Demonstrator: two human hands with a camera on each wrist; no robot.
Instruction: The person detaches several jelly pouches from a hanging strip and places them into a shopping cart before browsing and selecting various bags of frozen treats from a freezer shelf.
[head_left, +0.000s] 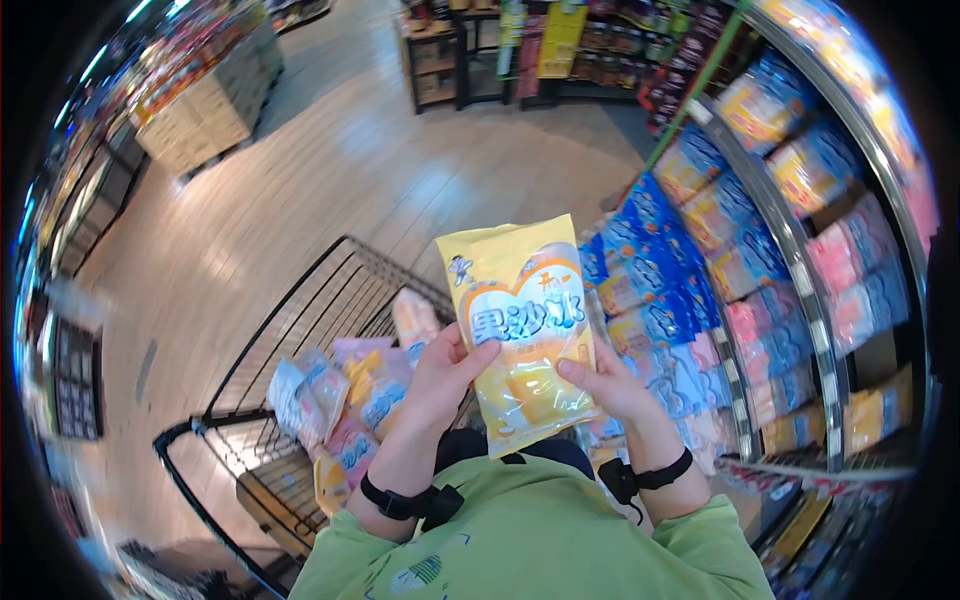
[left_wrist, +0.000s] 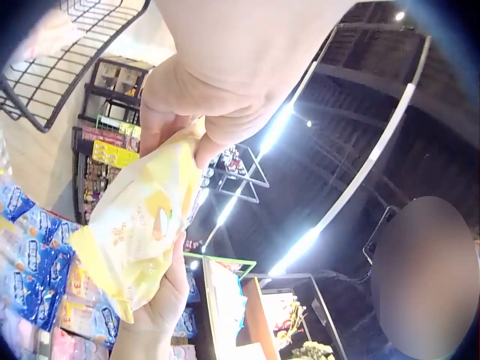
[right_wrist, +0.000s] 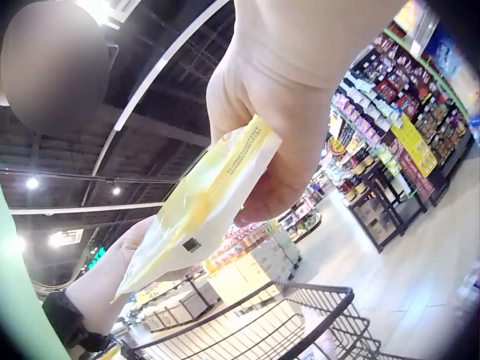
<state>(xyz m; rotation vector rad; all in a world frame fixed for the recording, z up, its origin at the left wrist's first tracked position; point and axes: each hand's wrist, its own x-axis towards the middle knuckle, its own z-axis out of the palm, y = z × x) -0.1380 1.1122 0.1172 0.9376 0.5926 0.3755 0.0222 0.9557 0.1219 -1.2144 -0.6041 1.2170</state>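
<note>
Held up in front of the body is a yellow snack bag (head_left: 530, 330) with a white heart-shaped panel and large blue-grey lettering. My left hand (head_left: 445, 370) grips its left edge, thumb on the front and fingers behind. On the opposite edge my right hand (head_left: 610, 385) pinches the bag, its thumb lying on the printed front. The left wrist view shows the back of the bag (left_wrist: 139, 217) between both hands. Small dark print runs along its yellow edge seal (right_wrist: 244, 161) in the right wrist view. The fingers behind the bag are hidden in the head view.
A black wire shopping cart (head_left: 290, 300) at the left holds several bags, among them a yellow and blue one (head_left: 380, 395) and a white one (head_left: 305, 395). Shelves with blue and yellow bags (head_left: 640, 280) rise close on the right. Cartons (head_left: 205, 120) stand farther off.
</note>
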